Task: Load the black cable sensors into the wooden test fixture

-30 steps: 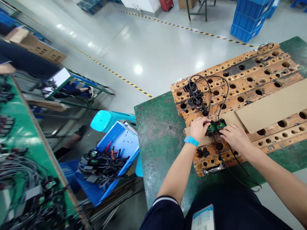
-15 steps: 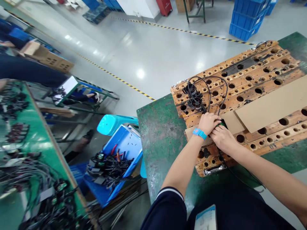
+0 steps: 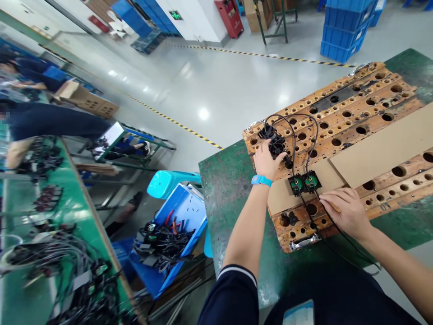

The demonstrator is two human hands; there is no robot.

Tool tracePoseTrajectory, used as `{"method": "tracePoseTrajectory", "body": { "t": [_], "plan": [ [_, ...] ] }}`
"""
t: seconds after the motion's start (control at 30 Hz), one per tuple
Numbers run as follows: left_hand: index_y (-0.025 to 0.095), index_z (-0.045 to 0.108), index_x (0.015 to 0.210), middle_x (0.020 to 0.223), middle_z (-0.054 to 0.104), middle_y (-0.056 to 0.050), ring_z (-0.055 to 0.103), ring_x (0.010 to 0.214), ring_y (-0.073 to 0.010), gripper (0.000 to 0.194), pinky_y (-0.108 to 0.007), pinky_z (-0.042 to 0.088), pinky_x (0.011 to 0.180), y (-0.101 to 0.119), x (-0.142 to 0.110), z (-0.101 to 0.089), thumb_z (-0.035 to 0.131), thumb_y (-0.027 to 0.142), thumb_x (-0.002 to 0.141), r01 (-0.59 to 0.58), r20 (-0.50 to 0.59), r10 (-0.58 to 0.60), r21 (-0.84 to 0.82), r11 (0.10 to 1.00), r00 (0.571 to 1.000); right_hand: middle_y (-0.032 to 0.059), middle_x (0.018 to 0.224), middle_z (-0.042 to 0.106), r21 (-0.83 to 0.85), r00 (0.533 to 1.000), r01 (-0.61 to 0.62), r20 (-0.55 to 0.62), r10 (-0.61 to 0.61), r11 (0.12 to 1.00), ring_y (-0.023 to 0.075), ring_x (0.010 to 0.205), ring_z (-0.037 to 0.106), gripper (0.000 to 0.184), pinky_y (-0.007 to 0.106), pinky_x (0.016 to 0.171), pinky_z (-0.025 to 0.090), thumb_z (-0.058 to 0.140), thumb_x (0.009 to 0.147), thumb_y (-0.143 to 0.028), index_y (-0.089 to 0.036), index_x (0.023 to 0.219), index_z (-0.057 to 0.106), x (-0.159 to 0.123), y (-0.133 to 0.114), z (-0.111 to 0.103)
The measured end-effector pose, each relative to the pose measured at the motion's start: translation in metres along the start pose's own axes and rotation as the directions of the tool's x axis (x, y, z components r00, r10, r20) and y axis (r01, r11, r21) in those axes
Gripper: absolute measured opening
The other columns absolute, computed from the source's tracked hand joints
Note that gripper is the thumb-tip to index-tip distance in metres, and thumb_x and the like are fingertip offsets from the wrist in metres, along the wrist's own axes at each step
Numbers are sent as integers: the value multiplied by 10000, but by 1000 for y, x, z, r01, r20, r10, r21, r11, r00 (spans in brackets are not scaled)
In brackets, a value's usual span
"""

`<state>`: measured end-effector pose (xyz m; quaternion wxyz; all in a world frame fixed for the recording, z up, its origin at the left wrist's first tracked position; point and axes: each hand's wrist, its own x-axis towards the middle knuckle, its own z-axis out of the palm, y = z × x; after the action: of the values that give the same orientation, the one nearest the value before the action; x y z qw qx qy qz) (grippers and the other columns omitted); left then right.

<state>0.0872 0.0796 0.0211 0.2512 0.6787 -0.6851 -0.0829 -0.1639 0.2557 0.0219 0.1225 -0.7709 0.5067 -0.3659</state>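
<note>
Two small square black housings with green circuit boards (image 3: 303, 183) lie side by side on a cardboard strip (image 3: 280, 197) across the drilled wooden board (image 3: 347, 122). Looped black cables (image 3: 318, 128) join them to a pair of round black parts (image 3: 272, 139) at the board's left end. Beside those round parts is my left hand (image 3: 266, 161), thumb spread away from the fingers, partly covering the lower part. My right hand (image 3: 347, 213) has its fingers closed at a black cable (image 3: 333, 221) below the right housing. That cable runs over the board's near edge.
A green worktable (image 3: 225, 189) carries the wooden board, with a larger cardboard sheet (image 3: 385, 144) on it. To the left stand a turquoise stool (image 3: 162, 183) and a blue bin (image 3: 194, 205) of cables. Another person's arm (image 3: 16, 153) reaches over the cable-covered green bench (image 3: 79, 194).
My hands have parted from the circuit-board housings, uncovering them. The left moved up to the round black parts, the right moved right and down to the cable. The camera view shifted slightly.
</note>
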Motion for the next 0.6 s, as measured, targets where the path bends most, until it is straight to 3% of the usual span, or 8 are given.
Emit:
{"method": "tracePoseTrajectory", "body": {
  "t": [0.07,0.13,0.27,0.4,0.5,0.6],
  "plan": [
    [180,581,1240,1237,673,-138,605,1181,-303,578,-445,459,1030,-7,8,5,786,475,788,-6,59,8,-33,999,998,-23,1031,717,2,1000,-9,-3,9,1000,152,937,595,163,349,906,431,689,914,-178,-240,1064,676,-3,-1,-6],
    [180,586,1200,1212,686,-133,623,1164,-301,541,-437,476,1014,-9,6,10,788,467,788,-19,44,21,-46,999,999,-21,1028,716,-16,1000,-21,-6,21,1000,155,941,594,170,351,905,432,691,913,-178,-242,1070,676,-8,1,-10],
    [190,549,1170,1175,689,-117,652,1123,-294,554,-413,517,945,-9,-4,12,811,461,763,-32,14,33,-62,998,999,-4,1015,717,-55,999,-46,9,47,997,166,928,596,137,355,886,426,685,921,-198,-232,1054,687,-25,10,-14],
    [195,498,1213,1205,675,-128,653,1142,-283,612,-395,525,939,-7,1,12,831,420,751,-18,23,20,-87,996,1000,-2,1032,717,-76,997,-69,35,72,995,176,954,605,153,362,900,430,686,923,-216,-236,1074,686,-40,17,-17],
    [211,487,1291,1229,661,-128,638,1155,-287,657,-416,505,969,-6,7,8,802,464,773,-76,64,80,-62,995,995,-12,1057,714,-108,995,-86,36,90,990,175,981,613,202,362,917,437,684,924,-223,-251,1124,667,-55,19,-26],
    [192,472,1390,1228,649,-147,596,1171,-310,742,-460,460,1012,-1,-4,-2,711,593,814,-85,-4,85,18,996,996,11,1061,701,-137,992,-111,51,118,984,183,958,623,285,370,909,457,683,926,-299,-244,1200,629,-93,19,-41]
  ]
}}
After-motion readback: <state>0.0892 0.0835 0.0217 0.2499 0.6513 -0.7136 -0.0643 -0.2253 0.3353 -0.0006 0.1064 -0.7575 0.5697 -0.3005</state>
